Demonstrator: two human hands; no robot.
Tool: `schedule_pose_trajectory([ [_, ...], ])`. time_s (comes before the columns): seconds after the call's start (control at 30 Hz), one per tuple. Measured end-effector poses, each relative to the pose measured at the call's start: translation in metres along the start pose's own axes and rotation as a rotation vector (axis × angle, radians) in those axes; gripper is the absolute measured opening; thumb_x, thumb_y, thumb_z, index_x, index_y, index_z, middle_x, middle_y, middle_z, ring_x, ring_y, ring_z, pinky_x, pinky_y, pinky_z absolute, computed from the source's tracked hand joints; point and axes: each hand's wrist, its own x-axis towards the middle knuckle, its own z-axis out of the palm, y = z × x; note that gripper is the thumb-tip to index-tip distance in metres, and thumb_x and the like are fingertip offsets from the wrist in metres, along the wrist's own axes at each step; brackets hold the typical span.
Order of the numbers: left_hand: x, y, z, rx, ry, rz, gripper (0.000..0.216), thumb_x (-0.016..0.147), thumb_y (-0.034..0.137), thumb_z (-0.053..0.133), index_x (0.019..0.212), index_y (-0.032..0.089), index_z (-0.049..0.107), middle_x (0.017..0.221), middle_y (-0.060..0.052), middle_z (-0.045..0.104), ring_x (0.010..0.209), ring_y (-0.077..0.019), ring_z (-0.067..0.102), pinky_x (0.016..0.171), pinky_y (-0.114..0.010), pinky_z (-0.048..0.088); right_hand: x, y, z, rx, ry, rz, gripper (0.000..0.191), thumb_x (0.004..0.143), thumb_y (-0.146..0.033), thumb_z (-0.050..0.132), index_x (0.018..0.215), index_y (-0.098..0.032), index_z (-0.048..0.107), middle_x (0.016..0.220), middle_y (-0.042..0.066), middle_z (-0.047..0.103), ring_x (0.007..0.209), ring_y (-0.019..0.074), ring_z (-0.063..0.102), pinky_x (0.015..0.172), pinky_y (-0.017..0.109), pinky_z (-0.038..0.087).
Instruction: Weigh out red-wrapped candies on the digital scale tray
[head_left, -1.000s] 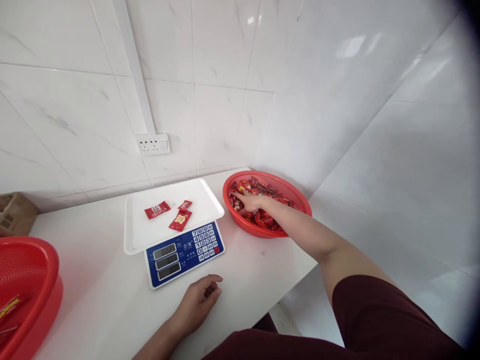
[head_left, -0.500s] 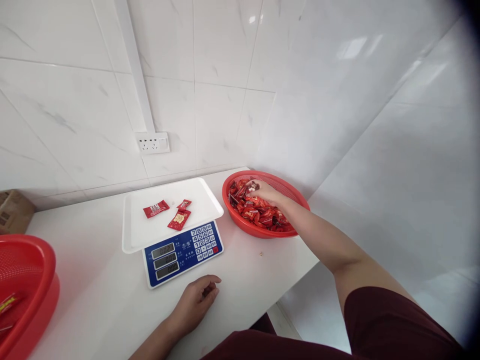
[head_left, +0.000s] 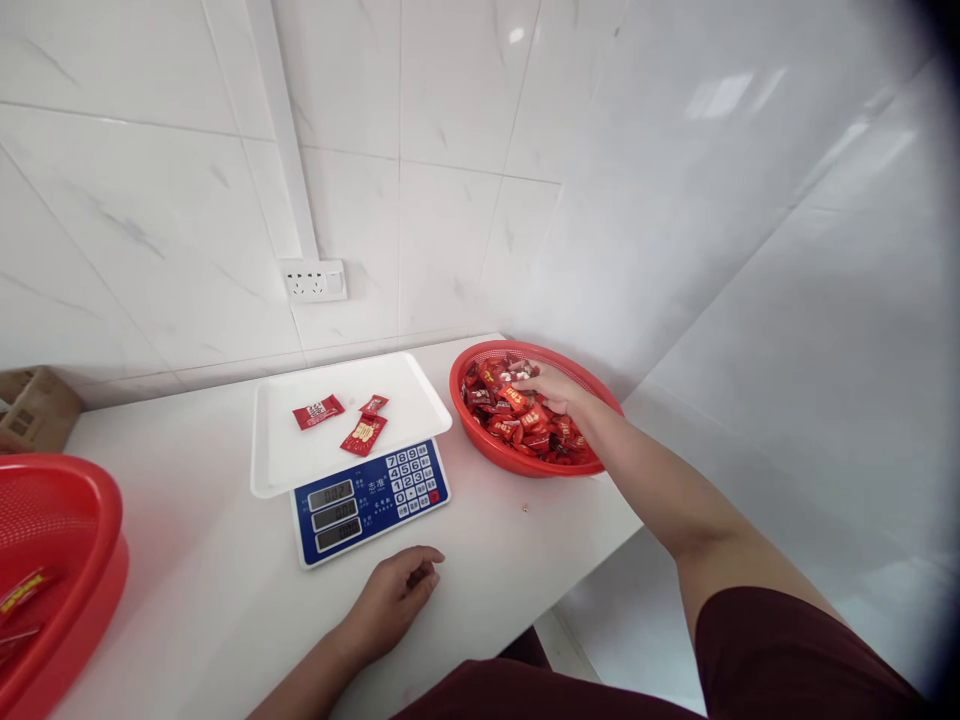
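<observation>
My right hand [head_left: 556, 388] reaches into a round red basket [head_left: 487, 447] at the table's back right corner. Its fingers are curled together on the heap of small red packets [head_left: 525, 420] and pinch one of them. A blue-faced scale [head_left: 369, 499] with a white tray [head_left: 279, 462] stands left of the basket. Three red packets lie on the tray: one long [head_left: 318, 411], one with gold print [head_left: 364, 435], one small [head_left: 373, 404]. My left hand [head_left: 394, 596] rests on the white table in front of the scale, loosely curled and holding nothing.
A second red basket [head_left: 71, 520] with a few packets sits at the table's left edge. A cardboard box [head_left: 34, 408] stands behind it. A wall socket [head_left: 315, 282] is above the scale. A tiny crumb [head_left: 524, 508] lies near the table's right edge [head_left: 592, 520].
My right hand moved from the basket's left side toward its far middle and closed over the packets. My left hand stayed put. The view shifted slightly.
</observation>
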Motion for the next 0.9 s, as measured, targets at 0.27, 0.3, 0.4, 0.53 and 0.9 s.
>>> schedule_pose_trajectory([
  [0.27, 0.001, -0.006, 0.002, 0.023, 0.02, 0.039, 0.024, 0.083, 0.029, 0.046, 0.1, 0.022, 0.061, 0.085, -0.002, 0.065, 0.076, -0.0151, 0.059, 0.068, -0.024, 0.048, -0.006, -0.006, 0.005, 0.04, 0.076, 0.012, 0.031, 0.062, -0.015, 0.071, 0.088, -0.022, 0.055, 0.075, 0.0, 0.061, 0.052, 0.0115, 0.054, 0.038, 0.02, 0.037],
  [0.3, 0.0, -0.007, 0.003, 0.03, 0.021, 0.045, 0.024, 0.083, 0.029, 0.046, 0.101, 0.021, 0.061, 0.084, -0.002, 0.065, 0.075, -0.0149, 0.059, 0.068, -0.024, 0.048, -0.01, -0.008, 0.008, 0.045, 0.055, 0.005, 0.03, 0.063, -0.017, 0.072, 0.087, -0.022, 0.055, 0.078, 0.001, 0.062, 0.056, 0.0129, 0.055, 0.039, 0.021, 0.037],
  [0.4, -0.002, -0.008, 0.003, 0.039, 0.019, 0.064, 0.025, 0.083, 0.028, 0.047, 0.101, 0.02, 0.062, 0.083, -0.003, 0.065, 0.072, -0.0144, 0.058, 0.067, -0.025, 0.048, -0.018, -0.019, 0.022, 0.085, -0.038, -0.04, 0.025, 0.067, -0.025, 0.07, 0.088, -0.025, 0.057, 0.088, 0.004, 0.062, 0.068, 0.0176, 0.058, 0.042, 0.024, 0.039],
  [0.53, -0.003, -0.008, 0.003, 0.02, 0.016, 0.064, 0.026, 0.082, 0.026, 0.048, 0.104, 0.019, 0.062, 0.087, -0.004, 0.065, 0.073, -0.014, 0.058, 0.066, -0.024, 0.048, -0.026, -0.036, 0.059, 0.097, -0.216, -0.084, 0.021, 0.069, -0.028, 0.068, 0.086, -0.025, 0.057, 0.08, 0.002, 0.06, 0.061, 0.0145, 0.054, 0.042, 0.024, 0.034],
  [0.9, -0.005, -0.009, 0.0, 0.02, -0.015, 0.049, 0.028, 0.082, 0.025, 0.049, 0.106, 0.018, 0.062, 0.091, -0.005, 0.066, 0.078, -0.014, 0.059, 0.069, -0.023, 0.047, -0.021, -0.068, 0.191, -0.044, -0.669, -0.111, 0.036, 0.068, -0.022, 0.072, 0.099, -0.024, 0.055, 0.081, 0.001, 0.06, 0.059, 0.0097, 0.054, 0.043, 0.019, 0.037],
])
